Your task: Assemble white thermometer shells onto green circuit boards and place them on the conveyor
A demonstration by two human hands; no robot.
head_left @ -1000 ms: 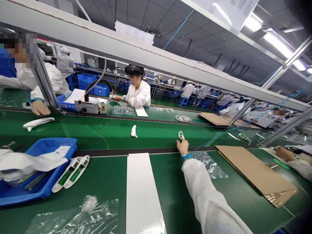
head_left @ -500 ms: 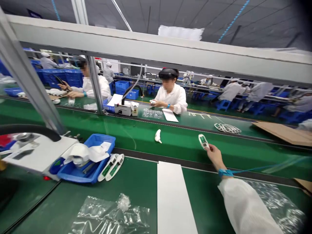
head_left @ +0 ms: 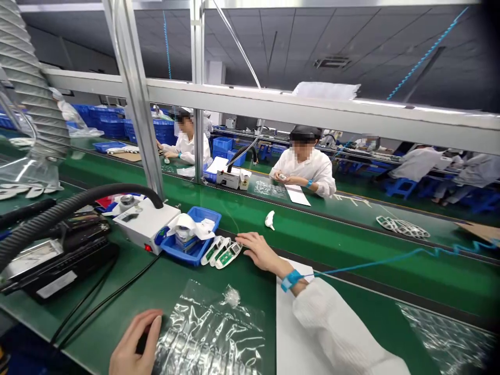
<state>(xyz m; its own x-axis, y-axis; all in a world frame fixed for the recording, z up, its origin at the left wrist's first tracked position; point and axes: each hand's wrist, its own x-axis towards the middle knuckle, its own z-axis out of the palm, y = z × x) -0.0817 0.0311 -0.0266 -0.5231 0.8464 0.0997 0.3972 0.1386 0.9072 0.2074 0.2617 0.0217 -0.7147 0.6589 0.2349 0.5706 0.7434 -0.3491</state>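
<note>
My right hand, with a blue band at its wrist, reaches over the green bench beside the nearest white shell with a green circuit board. Its fingers are spread at the shell's right end and hold nothing. Two similar shells lie just left of that one, by a blue tray holding white material. At the lower left, my left hand rests with thumb and fingers apart, empty, next to a clear plastic bubble sheet. A white board lies under my right forearm.
A white curved part lies on the green belt. A white box, a black hose and cables occupy the left. Two people in white work across the belt. A metal post stands at left.
My right hand has moved left from over the belt and released its shell beside the other two. My left hand has come into view. The view has swung left.
</note>
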